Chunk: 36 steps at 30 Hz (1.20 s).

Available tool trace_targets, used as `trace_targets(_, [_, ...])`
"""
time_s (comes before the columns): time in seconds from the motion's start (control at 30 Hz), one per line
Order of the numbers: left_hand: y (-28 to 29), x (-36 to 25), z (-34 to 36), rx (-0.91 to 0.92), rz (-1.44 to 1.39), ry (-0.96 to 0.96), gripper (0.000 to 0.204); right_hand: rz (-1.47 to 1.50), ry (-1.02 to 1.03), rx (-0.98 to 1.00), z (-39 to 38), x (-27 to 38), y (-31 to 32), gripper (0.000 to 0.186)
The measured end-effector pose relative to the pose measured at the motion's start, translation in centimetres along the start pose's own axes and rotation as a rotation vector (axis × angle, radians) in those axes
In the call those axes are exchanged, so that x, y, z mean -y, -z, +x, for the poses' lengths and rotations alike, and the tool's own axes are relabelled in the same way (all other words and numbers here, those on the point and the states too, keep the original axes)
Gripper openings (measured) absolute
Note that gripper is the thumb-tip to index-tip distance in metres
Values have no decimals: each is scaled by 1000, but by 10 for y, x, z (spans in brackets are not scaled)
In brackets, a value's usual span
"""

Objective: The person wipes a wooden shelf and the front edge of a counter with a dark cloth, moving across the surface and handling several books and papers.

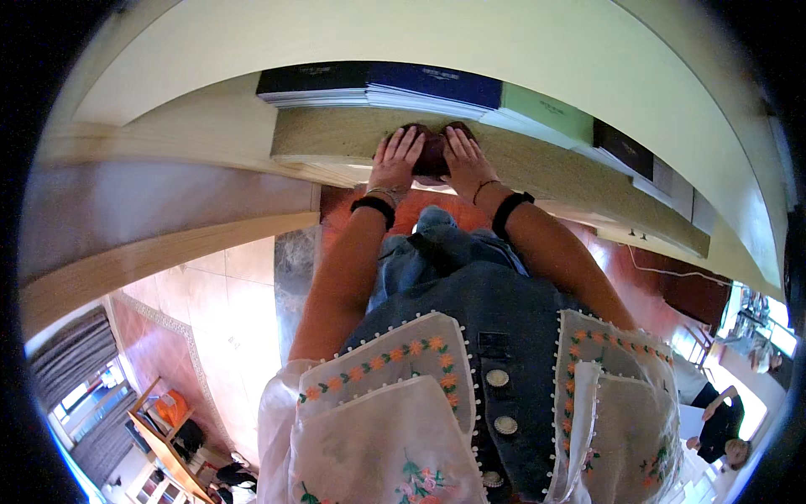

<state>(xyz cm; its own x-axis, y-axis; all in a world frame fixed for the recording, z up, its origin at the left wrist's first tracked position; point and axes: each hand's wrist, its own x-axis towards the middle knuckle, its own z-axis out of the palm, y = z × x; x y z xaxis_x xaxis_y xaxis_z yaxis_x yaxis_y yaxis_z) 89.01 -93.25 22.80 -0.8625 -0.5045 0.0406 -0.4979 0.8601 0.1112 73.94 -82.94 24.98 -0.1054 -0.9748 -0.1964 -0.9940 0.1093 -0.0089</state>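
My left hand point(396, 161) and my right hand point(463, 160) lie side by side with fingers stretched out on a dark maroon cloth point(431, 157), which is partly hidden beneath them. The cloth rests at the front edge of a tan speckled shelf point(554, 165). Just behind it lie stacks of booklets or folders with black point(312, 82), navy point(434, 86), pale green point(546, 115) and dark brown point(621, 147) covers.
A cream panel point(420, 29) curves above the shelf. A wooden ledge point(151, 265) runs along the left. A white cable point(672, 270) is at the right. Another person point(718, 424) is at lower right; a wooden desk with an orange item point(170, 407) is at lower left.
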Motion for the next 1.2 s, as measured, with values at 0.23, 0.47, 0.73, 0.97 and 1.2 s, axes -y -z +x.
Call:
trace_targets(0.23, [-6, -12, -1, -10, 30, 39, 68, 64, 75, -160, -13, -12, -14, 46])
trace_targets(0.47, [8, -41, 7, 95, 47, 85, 77, 9, 112, -189, -28, -30, -18, 44])
trace_targets(0.73, [-5, -103, 26, 1, 82, 47, 64, 81, 154, -92, -64, -81, -14, 53])
trace_targets(0.97, [-5, -160, 49, 146, 88, -4, 62, 144, 145, -99, -102, -131, -15, 58])
trace_targets(1.2, [-20, -222, 79, 186, 69, -98, 70, 216, 1, -68, -147, -183, -41, 63])
